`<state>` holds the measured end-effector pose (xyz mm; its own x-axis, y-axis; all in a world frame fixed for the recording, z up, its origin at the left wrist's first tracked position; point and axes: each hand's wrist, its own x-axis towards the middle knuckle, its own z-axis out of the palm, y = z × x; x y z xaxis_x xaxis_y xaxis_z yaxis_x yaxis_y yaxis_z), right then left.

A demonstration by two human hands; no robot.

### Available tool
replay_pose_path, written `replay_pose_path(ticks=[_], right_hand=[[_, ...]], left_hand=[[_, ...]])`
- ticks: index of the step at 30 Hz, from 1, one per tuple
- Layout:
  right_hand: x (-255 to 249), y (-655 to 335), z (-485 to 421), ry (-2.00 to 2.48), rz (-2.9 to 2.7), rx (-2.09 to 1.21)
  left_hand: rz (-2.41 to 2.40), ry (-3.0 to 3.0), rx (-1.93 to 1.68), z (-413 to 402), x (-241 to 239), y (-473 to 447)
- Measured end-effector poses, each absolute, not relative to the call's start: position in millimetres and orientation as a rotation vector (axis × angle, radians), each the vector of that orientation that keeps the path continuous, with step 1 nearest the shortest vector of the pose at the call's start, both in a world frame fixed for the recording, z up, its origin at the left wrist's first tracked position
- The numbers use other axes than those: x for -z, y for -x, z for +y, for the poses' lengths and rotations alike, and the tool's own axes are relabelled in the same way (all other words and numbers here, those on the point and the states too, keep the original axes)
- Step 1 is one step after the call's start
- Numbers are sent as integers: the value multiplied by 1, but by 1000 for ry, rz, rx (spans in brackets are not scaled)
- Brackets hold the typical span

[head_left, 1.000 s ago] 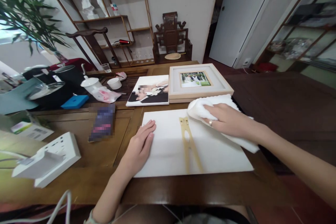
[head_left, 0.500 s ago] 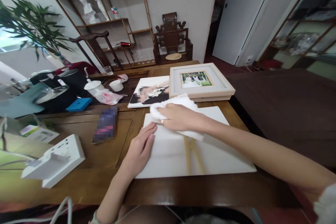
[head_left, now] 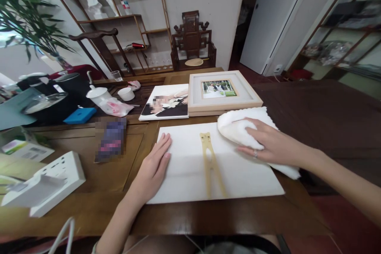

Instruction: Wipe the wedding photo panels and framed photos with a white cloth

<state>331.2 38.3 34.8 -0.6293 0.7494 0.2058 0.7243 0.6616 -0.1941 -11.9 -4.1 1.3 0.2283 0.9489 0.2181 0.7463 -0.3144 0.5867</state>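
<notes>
A white board (head_left: 181,166) lies flat in front of me, with a beige two-legged stand (head_left: 210,162) on its upper face. My left hand (head_left: 154,170) rests on the board's left edge, fingers stretched out and holding nothing. At the board's far right corner, my right hand (head_left: 264,139) grips a bunched white cloth (head_left: 247,121). Part of the cloth hangs over the board's right edge. Behind the board are a pale wooden picture frame (head_left: 193,108) with a photo and, to its left, a white-edged photo panel (head_left: 150,92).
On the left of the wooden table (head_left: 232,216) are a white power strip (head_left: 64,182), a blurred dark packet (head_left: 111,139) and a blue box (head_left: 80,115). Farther back stand a white teapot (head_left: 98,94), a cup (head_left: 126,94) and a glass (head_left: 116,76).
My right hand has swept the cloth rightward across the board to its far right corner, uncovering the top of the stand. My left hand stays on the left edge.
</notes>
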Motion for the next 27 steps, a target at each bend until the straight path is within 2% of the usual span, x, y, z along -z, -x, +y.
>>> replay_pose_path(ticks=[3,7,18,24,27], right_hand=[[-24,-319,44,861,-2707,-28],[-20,-311,47,830,-2775,-5],[-40,-322,-47,567,-2821,-289],[-36,-325,-14,776,-2749,-304],[-24,-318,23,983,-2634,-193]], left_hand=[[1596,-2141,-732,-4,0,13],[1612,-2145,-702,-4,1,13],[1620,-2163,-688,-3,1,12],[1619,-2153,-679,-3,0,11],[1618,-2140,-674,-3,-1,11]])
